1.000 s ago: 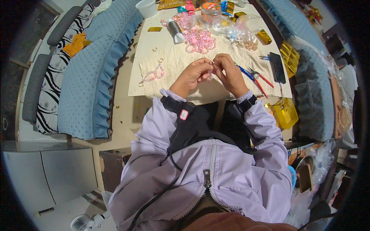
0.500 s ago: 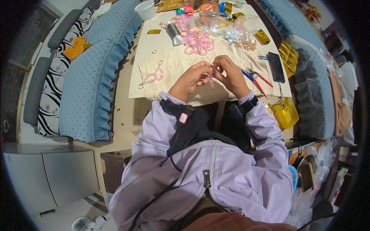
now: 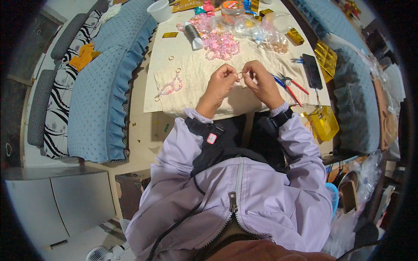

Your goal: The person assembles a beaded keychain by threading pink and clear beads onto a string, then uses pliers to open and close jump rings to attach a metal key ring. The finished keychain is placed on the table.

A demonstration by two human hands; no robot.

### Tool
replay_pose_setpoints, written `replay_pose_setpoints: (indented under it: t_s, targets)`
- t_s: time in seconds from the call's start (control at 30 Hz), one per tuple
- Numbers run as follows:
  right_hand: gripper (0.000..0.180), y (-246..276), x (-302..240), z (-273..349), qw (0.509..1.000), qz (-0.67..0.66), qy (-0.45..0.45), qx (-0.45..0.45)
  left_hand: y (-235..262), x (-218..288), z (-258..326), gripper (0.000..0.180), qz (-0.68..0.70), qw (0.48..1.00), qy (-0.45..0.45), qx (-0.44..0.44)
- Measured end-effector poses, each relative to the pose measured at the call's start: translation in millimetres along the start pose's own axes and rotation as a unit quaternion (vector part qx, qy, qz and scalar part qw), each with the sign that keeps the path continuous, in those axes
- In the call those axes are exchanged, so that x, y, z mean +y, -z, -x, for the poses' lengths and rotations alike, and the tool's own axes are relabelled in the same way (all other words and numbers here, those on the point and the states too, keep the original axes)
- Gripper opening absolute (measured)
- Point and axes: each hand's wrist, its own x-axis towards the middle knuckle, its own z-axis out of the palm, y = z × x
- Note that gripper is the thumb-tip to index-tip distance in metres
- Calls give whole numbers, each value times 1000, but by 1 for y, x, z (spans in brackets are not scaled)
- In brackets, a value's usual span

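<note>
Above the cloth-covered near part of the table, my left hand (image 3: pixel 221 85) and my right hand (image 3: pixel 262 85) meet fingertip to fingertip. Pinched between them is a small gold-coloured ring (image 3: pixel 240 75); both hands touch it. Whether beads hang from it is hidden by the fingers. To the left lies a looped strand of pink beads (image 3: pixel 172 85) with gold rings at its ends. A single loose gold ring (image 3: pixel 171 58) rests farther back. Red- and blue-handled pliers (image 3: pixel 286 82) lie just right of my right hand.
Beyond my hands sit a heap of pink bead strands (image 3: pixel 221 45), a dark thread spool (image 3: pixel 193 36) and clear plastic bags (image 3: pixel 261 31). A white tub (image 3: pixel 160 11) stands far left. A phone (image 3: pixel 311 71) lies near the right edge, above a yellow basket (image 3: pixel 325 123). Blue-covered sofas (image 3: pixel 98 100) flank the table.
Pink beads hung below my fingers before; now they are out of sight and a gold ring shows between the fingertips. My left hand has turned more upright.
</note>
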Motion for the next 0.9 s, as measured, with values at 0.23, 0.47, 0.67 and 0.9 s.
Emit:
replay_pose_setpoints:
  t_s: [0.23, 0.47, 0.67, 0.9]
  targets:
    - [47, 79, 53, 36, 937, 348, -20, -8, 6, 8, 1, 3, -72, 997, -20, 35]
    - [56, 121, 82, 76, 901, 406, -126, -89, -2, 8, 0, 5, -58, 997, 9, 50]
    - [43, 123, 109, 59, 909, 388, -118, -96, 2, 8, 3, 5, -65, 996, 10, 58]
    - [45, 117, 72, 50, 982, 101, -154, -32, 9, 5, 0, 5, -100, 994, -11, 42]
